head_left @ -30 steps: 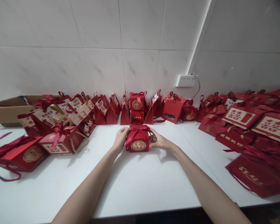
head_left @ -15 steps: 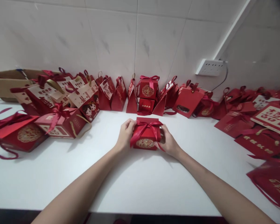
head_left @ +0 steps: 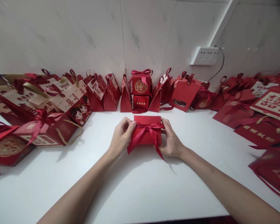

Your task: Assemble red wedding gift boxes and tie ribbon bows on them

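A small red box (head_left: 147, 120) with a red ribbon bow (head_left: 146, 127) tied across its front is held between both hands over the white table (head_left: 140, 193). My left hand (head_left: 123, 133) grips the box's left edge, with the thumb near the top by the ribbon. On the right side my right hand (head_left: 171, 138) holds the box with bent fingers. Two ribbon tails hang below the bow. Behind the box stand two stacked red boxes (head_left: 141, 85), the upper one with a bow and a gold round emblem.
Upright red gift boxes (head_left: 96, 93) line the tiled wall. Larger ribboned boxes (head_left: 49, 129) sit at the left, near a cardboard box (head_left: 16, 77). More red boxes (head_left: 254, 132) are piled at the right. A power socket (head_left: 205, 56) is on the wall.
The held box has tipped so its top flap shows more and its gold front emblem is out of sight. The view has shifted slightly. Both hands still hold the box.
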Demonstrator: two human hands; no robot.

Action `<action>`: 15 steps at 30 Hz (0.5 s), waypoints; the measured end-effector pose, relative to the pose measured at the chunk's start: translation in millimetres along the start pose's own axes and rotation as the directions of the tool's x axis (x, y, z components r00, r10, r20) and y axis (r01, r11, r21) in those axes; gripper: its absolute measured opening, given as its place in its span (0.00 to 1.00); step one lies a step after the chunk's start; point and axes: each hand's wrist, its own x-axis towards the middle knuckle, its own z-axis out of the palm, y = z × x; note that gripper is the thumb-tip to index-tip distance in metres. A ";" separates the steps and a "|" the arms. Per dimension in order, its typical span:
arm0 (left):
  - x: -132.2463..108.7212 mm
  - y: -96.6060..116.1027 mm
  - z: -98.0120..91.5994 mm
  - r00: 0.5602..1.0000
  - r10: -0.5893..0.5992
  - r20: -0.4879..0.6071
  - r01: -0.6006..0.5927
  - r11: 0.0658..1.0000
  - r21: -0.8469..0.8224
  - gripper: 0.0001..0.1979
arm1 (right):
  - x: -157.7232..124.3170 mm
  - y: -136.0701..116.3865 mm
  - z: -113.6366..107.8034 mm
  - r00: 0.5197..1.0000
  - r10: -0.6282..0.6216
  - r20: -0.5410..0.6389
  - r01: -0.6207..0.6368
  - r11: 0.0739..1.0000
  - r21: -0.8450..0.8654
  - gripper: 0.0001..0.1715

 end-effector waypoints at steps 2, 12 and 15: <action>-1.2 -0.5 0.2 0.998 0.014 -0.055 -0.012 0.999 0.041 0.13 | 0.1 -0.3 0.3 1.000 0.012 -0.003 -0.012 1.000 -0.002 0.54; -7.0 0.1 2.0 0.935 0.354 -0.018 -0.345 0.920 0.189 0.00 | -0.8 3.5 1.0 0.999 -0.013 -0.047 0.012 1.000 -0.025 0.56; -10.6 -0.4 3.9 0.826 0.563 -0.032 -0.534 0.800 0.272 0.06 | -1.4 1.8 2.1 0.997 -0.035 -0.071 0.031 0.998 -0.058 0.57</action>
